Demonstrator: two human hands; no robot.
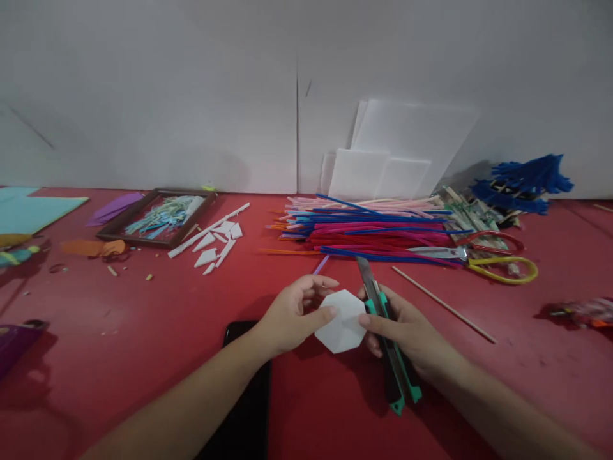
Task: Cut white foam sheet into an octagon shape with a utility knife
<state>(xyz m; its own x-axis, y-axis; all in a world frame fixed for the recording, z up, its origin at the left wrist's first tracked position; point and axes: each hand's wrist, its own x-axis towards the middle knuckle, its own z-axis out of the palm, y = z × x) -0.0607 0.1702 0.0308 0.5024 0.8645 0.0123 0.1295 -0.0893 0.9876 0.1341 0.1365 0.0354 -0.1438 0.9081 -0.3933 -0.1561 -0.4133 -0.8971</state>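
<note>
On the near side of the pipe-cleaner bundle (373, 230), above the red tabletop (158, 345): a white many-sided piece (341, 329), roughly octagonal, held up between both hands. At its left edge, a pinch by the left hand (292, 316), with thumb on the front face and the other fingers partly hidden behind. At its right edge, the thumb tip of the right hand (407, 326); in this same hand also, closed between thumb and fingers, a green-and-black utility knife (393, 370), with blade out and directed toward the bundle.

Under the left forearm, nearer than the bundle, a flat black device (244, 409), partly covered. To the left of the bundle, white cut scraps (205, 257), and farther left a brown frame (138, 241) with pale blue and green shreds (163, 214) inside. Behind the bundle, white sheets (412, 137) leaning on the wall (191, 96). Across its right end, the blades of open scissors (467, 254), with one red and one yellow handle. In front of this right end, a thin wooden stick (443, 303), lying diagonally.
</note>
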